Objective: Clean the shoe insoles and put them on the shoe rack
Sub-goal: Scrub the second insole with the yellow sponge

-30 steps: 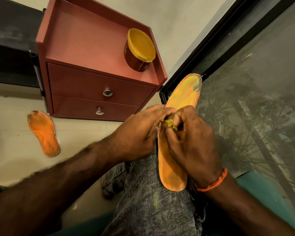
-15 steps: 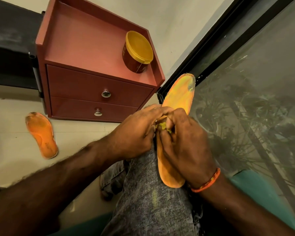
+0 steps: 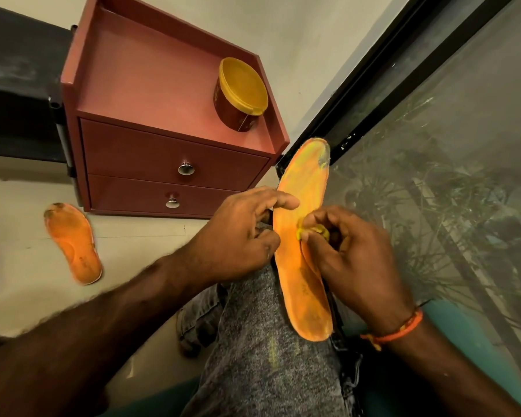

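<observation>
An orange insole (image 3: 304, 206) lies lengthwise on my grey-trousered knee, its toe end dirty and yellow-smeared. My left hand (image 3: 238, 236) pinches its left edge with thumb and fingers. My right hand (image 3: 352, 260) pinches a small yellowish wad (image 3: 313, 230) against the insole's middle. A second orange insole (image 3: 73, 245), with a soiled toe, lies flat on the floor at the left.
A red-brown two-drawer cabinet (image 3: 169, 164) stands just ahead; a brown jar with a yellow lid (image 3: 241, 94) sits on its top. A glass pane in a black frame (image 3: 373, 94) runs along the right. A dark shelf (image 3: 18, 85) is at far left.
My hands have drawn apart: the left now grips the insole's edge while the right holds the wad further right. The insole's middle and heel are more exposed.
</observation>
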